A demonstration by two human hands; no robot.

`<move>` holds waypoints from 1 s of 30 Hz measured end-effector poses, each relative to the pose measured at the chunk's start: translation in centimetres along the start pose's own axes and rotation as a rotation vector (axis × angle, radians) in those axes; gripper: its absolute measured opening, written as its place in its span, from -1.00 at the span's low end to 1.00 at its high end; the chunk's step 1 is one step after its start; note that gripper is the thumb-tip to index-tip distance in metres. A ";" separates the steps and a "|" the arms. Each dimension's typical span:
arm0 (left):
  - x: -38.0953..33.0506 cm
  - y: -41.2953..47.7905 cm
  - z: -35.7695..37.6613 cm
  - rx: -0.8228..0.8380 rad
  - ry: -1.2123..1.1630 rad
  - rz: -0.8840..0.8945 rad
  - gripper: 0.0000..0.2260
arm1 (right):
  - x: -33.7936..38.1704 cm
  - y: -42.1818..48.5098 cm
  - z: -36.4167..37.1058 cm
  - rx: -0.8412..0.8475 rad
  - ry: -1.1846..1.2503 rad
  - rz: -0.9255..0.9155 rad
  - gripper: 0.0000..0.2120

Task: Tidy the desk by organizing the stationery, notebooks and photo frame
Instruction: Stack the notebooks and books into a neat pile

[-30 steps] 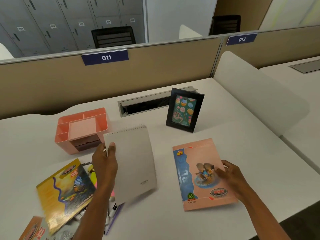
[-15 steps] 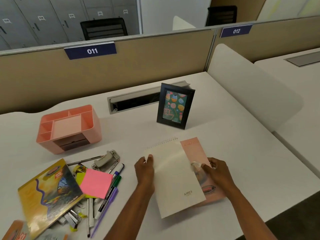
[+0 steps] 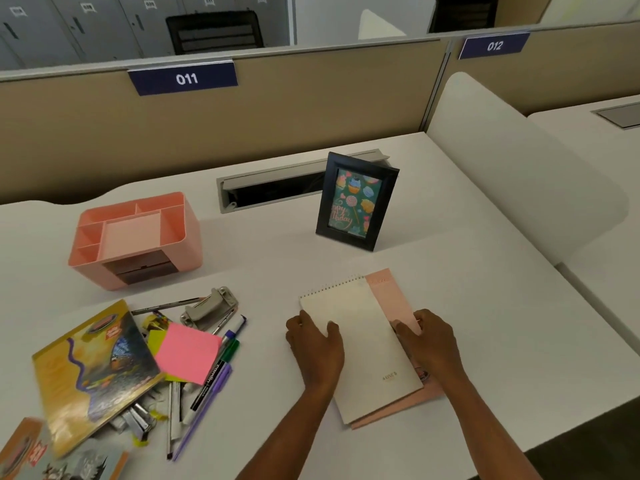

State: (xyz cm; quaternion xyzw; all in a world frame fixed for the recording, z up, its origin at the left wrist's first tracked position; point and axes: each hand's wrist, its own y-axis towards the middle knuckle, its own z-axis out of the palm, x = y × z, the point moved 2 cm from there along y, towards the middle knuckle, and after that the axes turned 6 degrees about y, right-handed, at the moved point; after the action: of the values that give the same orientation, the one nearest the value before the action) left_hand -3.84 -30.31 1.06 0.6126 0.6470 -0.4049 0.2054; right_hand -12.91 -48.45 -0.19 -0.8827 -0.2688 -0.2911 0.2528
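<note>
While the cream notepad (image 3: 360, 341) is lying on the pink notebook (image 3: 391, 296) near the desk's (image 3: 485, 323) front edge, my left hand (image 3: 313, 344) is pinching its left edge, thumb on top, and my right hand (image 3: 429, 341) is curling round its right edge, perhaps the notebook's too; bare desk is stretching rightward.

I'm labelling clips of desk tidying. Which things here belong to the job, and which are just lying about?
Job: white spiral notebook, pink notebook under it, yellow notebook, photo frame, pink organizer, sticky notes, pens, hole punch.
Just there: cable tray, 011 plate, desk divider, office chair, lockers.
</note>
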 end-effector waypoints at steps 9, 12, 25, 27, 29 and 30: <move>0.9 -1.0 -0.3 0.077 0.182 0.125 -0.47 | 1.2 -1.3 0.4 -0.088 -0.236 -0.030 -0.54; 0.8 -0.9 0.1 0.069 0.218 0.168 -0.49 | 1.5 -0.9 0.2 -0.031 -0.230 -0.031 -0.56; 0.7 -0.2 -0.3 -0.033 0.290 0.282 -0.76 | 2.1 -1.4 0.1 -0.032 -0.349 -0.026 -0.54; 0.7 -0.2 -0.4 -0.031 0.318 0.297 -0.78 | 2.3 -1.5 0.1 -0.033 -0.347 -0.022 -0.55; 0.7 -0.4 -0.7 -0.020 0.336 0.305 -0.78 | 2.5 -1.5 0.2 -0.034 -0.354 -0.015 -0.57; 0.8 -0.5 -0.8 -0.012 0.345 0.313 -0.77 | 2.6 -1.5 0.2 -0.035 -0.363 -0.014 -0.57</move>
State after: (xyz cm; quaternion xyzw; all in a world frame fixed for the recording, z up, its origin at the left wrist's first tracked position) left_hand -4.23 -29.18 1.08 0.7642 0.5721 -0.2538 0.1555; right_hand -12.01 -46.34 1.79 -0.9231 -0.3108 -0.1335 0.1828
